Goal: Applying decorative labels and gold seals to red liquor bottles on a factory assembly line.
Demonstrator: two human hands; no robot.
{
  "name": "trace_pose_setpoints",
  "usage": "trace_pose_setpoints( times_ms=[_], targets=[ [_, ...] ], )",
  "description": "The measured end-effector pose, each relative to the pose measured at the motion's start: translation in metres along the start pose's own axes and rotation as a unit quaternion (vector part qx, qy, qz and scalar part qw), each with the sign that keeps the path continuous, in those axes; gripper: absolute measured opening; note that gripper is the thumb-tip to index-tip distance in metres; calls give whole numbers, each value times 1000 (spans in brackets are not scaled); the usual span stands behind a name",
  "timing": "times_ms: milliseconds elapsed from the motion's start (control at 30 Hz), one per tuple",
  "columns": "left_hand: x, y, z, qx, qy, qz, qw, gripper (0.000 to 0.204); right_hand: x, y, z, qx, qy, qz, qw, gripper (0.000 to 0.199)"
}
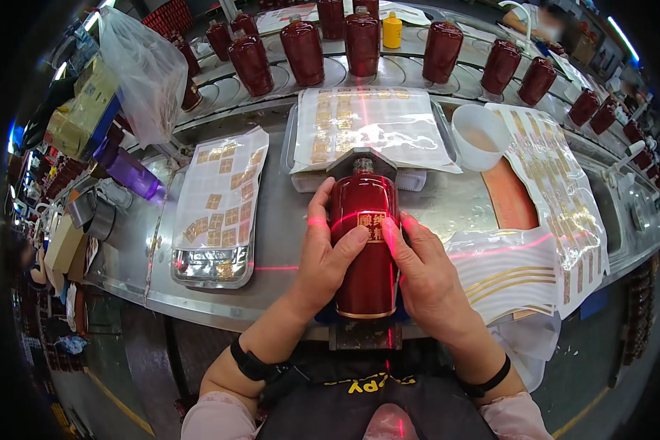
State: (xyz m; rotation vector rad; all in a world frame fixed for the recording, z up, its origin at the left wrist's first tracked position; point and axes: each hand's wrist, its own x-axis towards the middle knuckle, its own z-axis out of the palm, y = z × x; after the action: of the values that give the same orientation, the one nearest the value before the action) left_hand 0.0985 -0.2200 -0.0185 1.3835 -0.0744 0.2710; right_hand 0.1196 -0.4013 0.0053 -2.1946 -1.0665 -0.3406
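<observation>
A glossy dark red bottle (364,281) lies in front of me, its neck pointing away against a dark angled rest. A square gold character decal (372,228) sits on its upper side. My left hand (324,258) wraps the bottle's left side, the thumb pressing at the decal's left edge. From the right, my right hand (430,279) grips the bottle, with its thumb at the decal's right edge and fingers along the side. Red laser lines cross the bottle and both hands. Beyond the neck, a sheet of gold decals (378,121) lies on a metal tray.
Another decal sheet (224,183) rests on a metal tray (213,268) at left. To the right are a white tub (480,138), long gold-strip sheets (554,161) and a curved-stripe sheet (510,268). Several red bottles (301,55) and a yellow bottle (391,31) stand on the conveyor behind.
</observation>
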Motion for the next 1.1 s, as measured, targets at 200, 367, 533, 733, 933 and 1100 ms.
trace_pose_setpoints(
  times_ms=[200,367,533,733,933,1100],
  targets=[
    [0,1,1,17,6,4,1000,77,-1,2,3,-2,7,-3,1000,58],
    [0,4,2,18,12,-9,1000,76,1,1,1,-5,13,-10,1000,58],
    [1,5,2,-7,17,-17,1000,78,-1,2,2,-8,9,4,1000,59],
    [2,6,2,13,12,-15,1000,84,5,6,-7,-13,1,-36,999,56],
    [0,8,4,18,8,-30,999,88,72,3,-50,39,-78,-30,996,28],
    [3,9,4,16,1,-18,1000,88,115,27,-39,-7,-99,-153,983,23]
  ],
)
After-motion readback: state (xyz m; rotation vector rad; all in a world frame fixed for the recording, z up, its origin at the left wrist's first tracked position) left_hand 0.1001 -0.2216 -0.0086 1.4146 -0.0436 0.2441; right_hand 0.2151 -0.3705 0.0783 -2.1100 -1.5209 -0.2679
